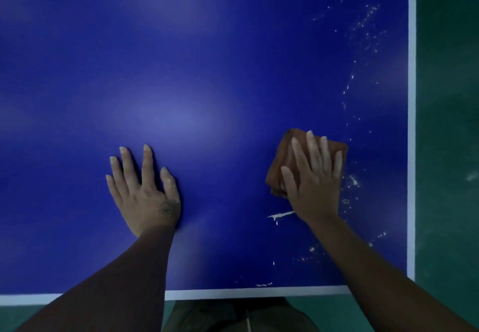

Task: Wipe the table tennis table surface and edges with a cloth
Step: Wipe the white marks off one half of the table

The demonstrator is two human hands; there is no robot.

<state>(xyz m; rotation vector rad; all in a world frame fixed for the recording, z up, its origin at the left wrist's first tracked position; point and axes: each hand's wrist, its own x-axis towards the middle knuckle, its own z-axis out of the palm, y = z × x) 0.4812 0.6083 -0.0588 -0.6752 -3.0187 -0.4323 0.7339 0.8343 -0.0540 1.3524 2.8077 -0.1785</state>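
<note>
Blue table (207, 59) spreads wide; right hand (315, 184) presses cloth (283, 155) near edge.

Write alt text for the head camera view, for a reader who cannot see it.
A right hand presses a folded brown cloth flat on a blue table tennis table, beside white specks near its right edge. The left hand rests flat on the surface.

Bare blue table (207, 59) lies open beyond the cloth (285, 160).

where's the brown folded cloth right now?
Head view, right of centre: the brown folded cloth lies on the blue table tennis table, pressed under the right hand, just beyond a white smear.
</note>
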